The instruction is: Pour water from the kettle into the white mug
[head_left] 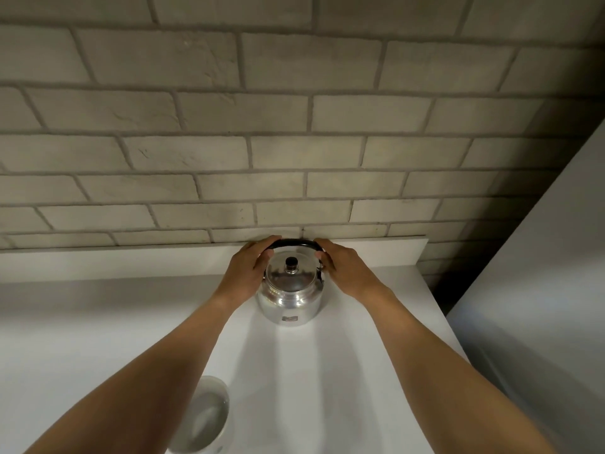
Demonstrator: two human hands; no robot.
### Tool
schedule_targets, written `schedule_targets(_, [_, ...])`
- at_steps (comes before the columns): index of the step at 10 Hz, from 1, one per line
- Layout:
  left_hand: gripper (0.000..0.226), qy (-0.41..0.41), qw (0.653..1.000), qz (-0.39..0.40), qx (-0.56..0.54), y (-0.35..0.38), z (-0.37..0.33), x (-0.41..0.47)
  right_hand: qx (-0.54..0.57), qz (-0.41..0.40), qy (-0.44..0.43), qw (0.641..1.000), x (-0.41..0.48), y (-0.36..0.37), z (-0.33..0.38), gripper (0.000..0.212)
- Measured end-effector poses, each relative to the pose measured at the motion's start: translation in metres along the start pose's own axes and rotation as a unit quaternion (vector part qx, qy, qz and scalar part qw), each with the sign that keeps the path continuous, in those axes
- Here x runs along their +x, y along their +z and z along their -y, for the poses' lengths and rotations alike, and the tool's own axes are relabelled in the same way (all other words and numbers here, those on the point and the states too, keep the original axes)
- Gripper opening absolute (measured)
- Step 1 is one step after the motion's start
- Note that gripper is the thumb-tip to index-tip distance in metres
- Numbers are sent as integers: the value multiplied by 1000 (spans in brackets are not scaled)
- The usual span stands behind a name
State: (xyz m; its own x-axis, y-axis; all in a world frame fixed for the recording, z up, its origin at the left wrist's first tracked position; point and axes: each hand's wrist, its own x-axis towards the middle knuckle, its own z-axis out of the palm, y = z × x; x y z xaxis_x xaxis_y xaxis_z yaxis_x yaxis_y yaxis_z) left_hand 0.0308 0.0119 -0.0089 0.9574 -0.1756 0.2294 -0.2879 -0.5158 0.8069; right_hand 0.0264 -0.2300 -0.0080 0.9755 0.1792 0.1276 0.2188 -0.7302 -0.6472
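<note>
A shiny metal kettle [289, 298] with a black lid knob and a black arched handle stands upright on the white counter [343, 371], near the back ledge. My left hand [250, 268] curls around the left end of the handle. My right hand [339, 265] grips the right end of the handle. A white mug [204, 421] sits at the counter's near edge, partly hidden under my left forearm; water shows inside it.
A pale brick wall [278, 152] rises behind a low white ledge [131, 262]. The counter ends on the right at a dark gap, beside a tall grey panel [540, 290].
</note>
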Motion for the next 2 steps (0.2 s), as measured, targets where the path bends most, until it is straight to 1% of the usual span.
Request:
schedule_targets(1, [39, -32, 999, 6, -15, 4, 9, -5, 5, 13, 12, 1000, -3, 8, -6, 42])
schedule_targets(2, [49, -29, 999, -8, 19, 0, 3, -6, 23, -7, 55, 998, -8, 4, -2, 56])
